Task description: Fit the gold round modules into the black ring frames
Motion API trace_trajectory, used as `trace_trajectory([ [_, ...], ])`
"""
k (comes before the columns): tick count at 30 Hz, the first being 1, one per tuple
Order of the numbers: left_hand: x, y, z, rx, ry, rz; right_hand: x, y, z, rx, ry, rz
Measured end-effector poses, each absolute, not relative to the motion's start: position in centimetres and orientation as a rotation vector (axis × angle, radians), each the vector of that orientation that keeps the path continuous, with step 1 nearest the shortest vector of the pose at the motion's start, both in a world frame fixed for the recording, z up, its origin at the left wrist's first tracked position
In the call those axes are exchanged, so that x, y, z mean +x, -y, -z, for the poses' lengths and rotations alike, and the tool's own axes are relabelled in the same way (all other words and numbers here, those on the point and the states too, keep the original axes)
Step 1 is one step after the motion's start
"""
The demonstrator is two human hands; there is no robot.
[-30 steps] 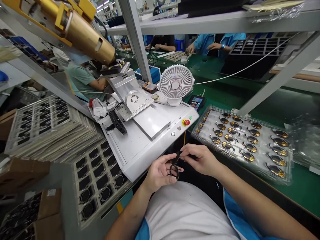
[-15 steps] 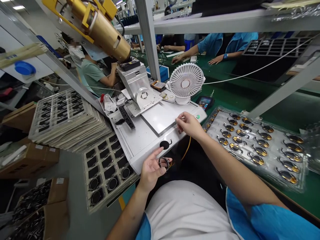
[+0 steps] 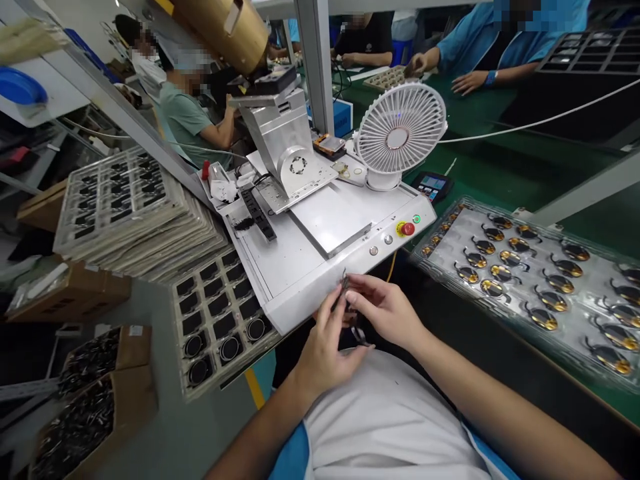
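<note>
My left hand (image 3: 324, 350) and my right hand (image 3: 393, 313) are together in front of my body, below the front edge of the white machine (image 3: 285, 310). Between their fingertips is a small round screen (image 3: 344, 285), tilted nearly edge-on, its thin flex tail pointing up. Fingers of both hands close on it and hide most of it. Lower down, between my left palm and thumb, hangs a black ring (image 3: 358, 333), partly covered by fingers.
A white fan (image 3: 400, 137) and a metal fixture (image 3: 295, 163) stand on the machine. Red and green buttons line its front. To the right lies a tray of round screens (image 3: 545, 280); at left are a black-part tray (image 3: 220, 323), stacked trays (image 3: 145, 247) and boxes of dark parts (image 3: 95, 400). Co-workers sit beyond.
My right hand has come down from the machine's front panel to meet my left. The round screen is now turned edge-on between both hands. The camera view has shifted.
</note>
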State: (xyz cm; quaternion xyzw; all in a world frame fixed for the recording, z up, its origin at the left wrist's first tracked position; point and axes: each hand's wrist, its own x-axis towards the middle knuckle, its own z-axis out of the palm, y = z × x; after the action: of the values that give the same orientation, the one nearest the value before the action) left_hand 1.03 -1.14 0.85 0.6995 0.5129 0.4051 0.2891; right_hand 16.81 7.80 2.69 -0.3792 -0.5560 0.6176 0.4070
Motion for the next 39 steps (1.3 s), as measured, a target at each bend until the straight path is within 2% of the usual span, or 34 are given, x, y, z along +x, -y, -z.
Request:
trace_trajectory([
  [4, 1.1, 0.5, -0.9, 2.01, -1.297, -0.931, 16.3, -8.1, -2.8, -0.988, 1.213, -1.635],
  [10, 0.8, 0.5, 0.0, 1.657, -1.134, -1.23, 17.4, -9.1, -3.7, -0.989, 1.1, -1.787],
  [13, 0.4, 0.3, 0.3, 1.705, -1.089, -1.243, 17.7, -9.0, -3.7, -1.033, 1.099, -1.79],
  [19, -0.4, 0.1, 0.0, 2.14, -1.202, -0.945, 18.3, -9.4, -3.2, -0.97, 1.141, -1.909],
  [24, -0.8, -0.1, -0.1, 2.205, -1.195, -0.832, 18.5, -9.4, -2.8, -1.006, 1.075, -1.937],
  [27, -0.7, -0.2, 0.3, 1.988, -1.109, -1.0, 18.5, -9.1, -2.8, -1.039, 1.013, -1.944],
  [32, -0.4, -0.3, 1.2, 1.293, -0.952, -1.413, 18.6, -8.4, -3.4, -1.035, 0.994, -2.083],
  [39, 0.2, -0.4, 1.9, 0.99, -0.865, -1.547, 17.0, -6.4, -4.7, -1.022, 0.945, -2.202],
])
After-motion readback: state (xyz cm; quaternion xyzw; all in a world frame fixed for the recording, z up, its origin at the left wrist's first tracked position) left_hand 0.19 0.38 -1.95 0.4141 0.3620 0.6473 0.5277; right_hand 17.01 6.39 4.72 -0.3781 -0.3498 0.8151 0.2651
